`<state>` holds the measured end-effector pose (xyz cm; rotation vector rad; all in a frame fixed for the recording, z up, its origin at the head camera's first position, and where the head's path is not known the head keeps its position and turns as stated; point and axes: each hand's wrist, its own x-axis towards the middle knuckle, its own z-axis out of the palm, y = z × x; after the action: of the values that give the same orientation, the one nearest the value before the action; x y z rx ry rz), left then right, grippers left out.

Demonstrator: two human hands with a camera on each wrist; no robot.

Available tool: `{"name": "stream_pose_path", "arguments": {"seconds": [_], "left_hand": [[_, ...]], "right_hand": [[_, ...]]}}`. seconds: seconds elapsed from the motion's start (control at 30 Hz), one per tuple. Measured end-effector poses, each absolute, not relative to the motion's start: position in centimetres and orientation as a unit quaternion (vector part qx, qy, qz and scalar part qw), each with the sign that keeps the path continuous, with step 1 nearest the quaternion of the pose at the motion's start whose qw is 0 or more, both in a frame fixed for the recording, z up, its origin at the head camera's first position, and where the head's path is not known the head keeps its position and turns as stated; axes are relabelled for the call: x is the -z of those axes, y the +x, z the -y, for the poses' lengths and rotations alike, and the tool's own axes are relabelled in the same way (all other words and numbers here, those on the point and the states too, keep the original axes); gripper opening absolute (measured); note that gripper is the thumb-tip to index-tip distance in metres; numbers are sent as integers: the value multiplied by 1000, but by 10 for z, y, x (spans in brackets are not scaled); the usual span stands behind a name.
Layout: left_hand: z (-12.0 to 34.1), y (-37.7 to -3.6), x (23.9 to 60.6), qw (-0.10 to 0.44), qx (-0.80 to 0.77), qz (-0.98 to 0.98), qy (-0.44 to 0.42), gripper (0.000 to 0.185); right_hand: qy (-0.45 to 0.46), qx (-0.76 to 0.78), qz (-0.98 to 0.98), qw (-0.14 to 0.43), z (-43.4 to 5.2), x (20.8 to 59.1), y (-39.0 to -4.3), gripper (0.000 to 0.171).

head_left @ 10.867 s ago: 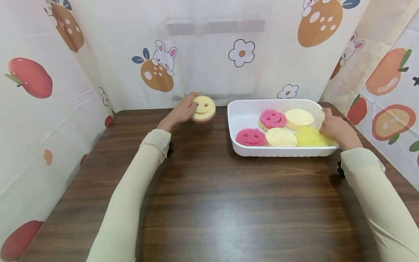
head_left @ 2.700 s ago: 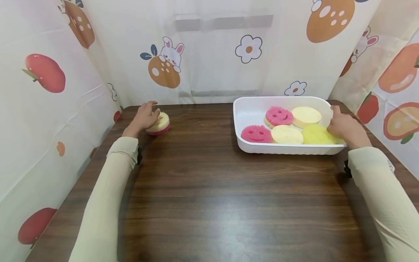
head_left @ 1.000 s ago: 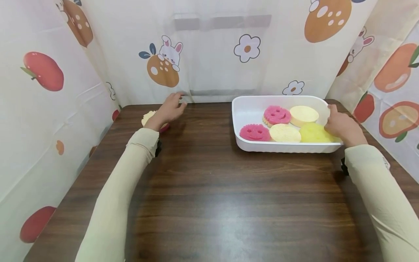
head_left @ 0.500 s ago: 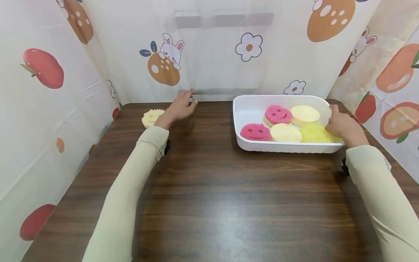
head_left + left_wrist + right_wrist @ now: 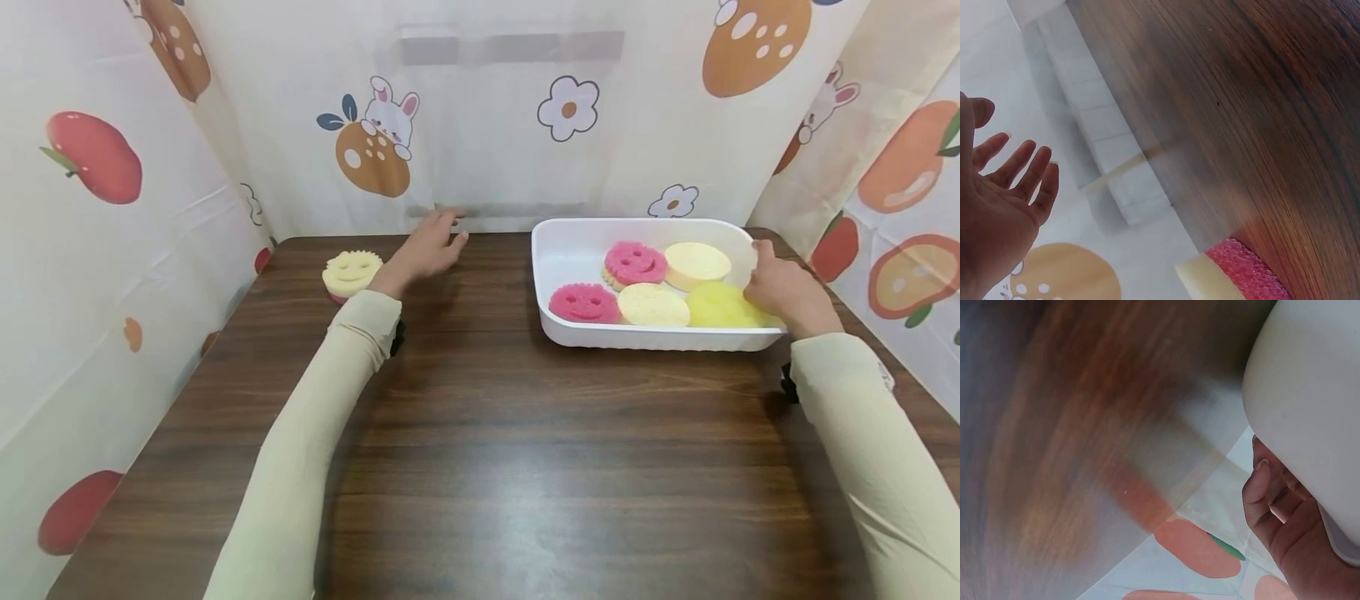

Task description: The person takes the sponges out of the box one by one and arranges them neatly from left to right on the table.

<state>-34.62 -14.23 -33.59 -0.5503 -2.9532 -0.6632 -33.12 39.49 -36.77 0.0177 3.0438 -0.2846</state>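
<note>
My left hand (image 5: 429, 248) hangs above the far part of the table, fingers loosely spread and holding nothing. Just left of its wrist lies a round smiley sponge (image 5: 352, 269), pale yellow on top and pink beneath; its pink edge (image 5: 1247, 272) enters the bottom of the left wrist view. My right hand (image 5: 791, 292) grips the right rim of a white plastic tray (image 5: 660, 338), fingers curled at the wall in the right wrist view. Inside the tray are two pink smiley sponges (image 5: 634, 263), two pale yellow round sponges (image 5: 697, 263) and a bright yellow sponge (image 5: 722, 305).
A dark brown wooden table (image 5: 480, 467) carries everything. Printed curtains (image 5: 480, 125) with fruit, rabbits and flowers enclose it at the back and both sides, close to the far edge and the tray.
The smiley sponge held by my left hand earlier now lies released at the table's far left. Since then the left hand has moved right, away from it. My right hand stays on the tray.
</note>
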Motion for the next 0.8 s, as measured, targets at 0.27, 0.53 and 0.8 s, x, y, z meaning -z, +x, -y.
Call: {"name": "stream_pose_path", "arguments": {"seconds": [0.27, 0.53, 0.8], "left_hand": [[129, -345, 331, 33, 226, 952, -204, 53], [108, -343, 331, 31, 231, 945, -229, 51], [95, -345, 336, 26, 235, 941, -240, 52]], "right_hand": [[7, 98, -994, 45, -395, 367, -332, 74], [8, 96, -994, 42, -395, 368, -333, 75], [5, 91, -995, 37, -395, 368, -334, 74]]}}
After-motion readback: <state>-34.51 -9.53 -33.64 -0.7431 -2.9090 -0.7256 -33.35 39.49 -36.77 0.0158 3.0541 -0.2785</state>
